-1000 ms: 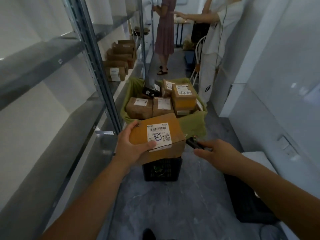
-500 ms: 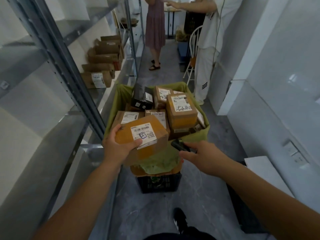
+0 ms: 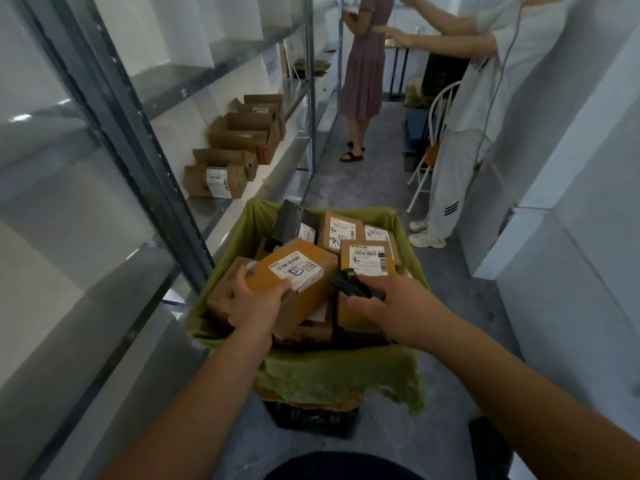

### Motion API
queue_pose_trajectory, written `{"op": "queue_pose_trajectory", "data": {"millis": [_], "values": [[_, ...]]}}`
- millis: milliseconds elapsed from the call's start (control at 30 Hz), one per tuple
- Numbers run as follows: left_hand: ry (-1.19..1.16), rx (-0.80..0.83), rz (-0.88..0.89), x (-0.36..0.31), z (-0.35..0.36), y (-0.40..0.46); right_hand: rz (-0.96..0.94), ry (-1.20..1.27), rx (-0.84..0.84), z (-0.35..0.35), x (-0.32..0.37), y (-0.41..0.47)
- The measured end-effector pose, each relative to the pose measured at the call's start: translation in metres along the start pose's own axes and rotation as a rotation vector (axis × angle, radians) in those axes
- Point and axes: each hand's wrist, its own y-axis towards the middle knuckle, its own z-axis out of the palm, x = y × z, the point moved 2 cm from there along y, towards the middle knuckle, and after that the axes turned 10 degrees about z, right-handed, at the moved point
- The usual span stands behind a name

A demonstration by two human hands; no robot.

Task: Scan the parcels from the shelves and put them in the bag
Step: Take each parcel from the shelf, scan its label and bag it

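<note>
My left hand grips a brown cardboard parcel with a white label, tilted on top of the other parcels inside the green bag. The bag is draped over a black crate on the floor and holds several labelled boxes. My right hand holds a black handheld scanner just right of the parcel, over the bag. More brown parcels stand in a row on the metal shelf to the left, further ahead.
Metal shelving with a grey upright runs along the left. Two people stand ahead in the narrow aisle beside a white chair. White cabinets line the right side. A dark object lies on the floor at lower right.
I have stepped closer to the bag. My left hand has carried the parcel forward and down onto the pile in the bag. My right hand followed with the scanner.
</note>
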Motion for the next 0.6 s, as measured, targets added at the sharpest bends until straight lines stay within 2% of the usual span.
{"op": "queue_pose_trajectory", "data": {"millis": [133, 433, 600], "values": [[0.019, -0.018, 0.022, 0.002, 0.014, -0.005, -0.013, -0.007, -0.002, -0.009, -0.005, 0.023], [0.37, -0.011, 0.097, 0.002, 0.023, -0.009, -0.044, -0.04, 0.056, -0.014, -0.005, 0.048], [0.372, -0.052, 0.18, 0.006, 0.023, -0.013, -0.07, -0.054, 0.075, -0.006, -0.002, 0.053]]}}
